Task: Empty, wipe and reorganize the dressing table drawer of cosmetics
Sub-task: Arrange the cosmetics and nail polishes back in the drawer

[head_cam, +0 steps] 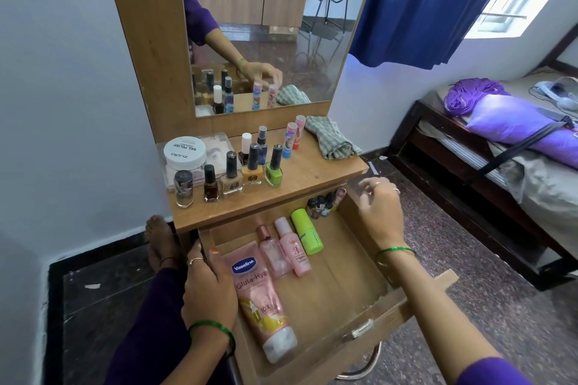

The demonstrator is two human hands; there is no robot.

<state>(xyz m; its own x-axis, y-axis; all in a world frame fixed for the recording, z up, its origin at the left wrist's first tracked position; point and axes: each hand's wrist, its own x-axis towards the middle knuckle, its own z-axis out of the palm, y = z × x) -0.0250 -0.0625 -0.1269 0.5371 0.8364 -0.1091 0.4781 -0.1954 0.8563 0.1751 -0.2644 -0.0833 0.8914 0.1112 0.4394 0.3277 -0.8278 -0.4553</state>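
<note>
A person's left hand (209, 286) grips the drawer (359, 309) wall as the right hand (380, 212), fingers loosely curled and empty, hovers over small bottles (322, 205) best lifted upright to the counter (312, 172).

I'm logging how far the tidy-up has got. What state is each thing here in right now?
Drawer: pulled open, part filled.
Vaseline tube: lying flat in drawer, cap towards the front.
Two pink bottles: lying side by side in drawer.
Green tube: lying in drawer.
Nail polish bottles: upright on tabletop, capped.
Cloth: crumpled on tabletop.
Left hand: gripping drawer's left wall.
Right hand: above drawer, holding nothing.
</note>
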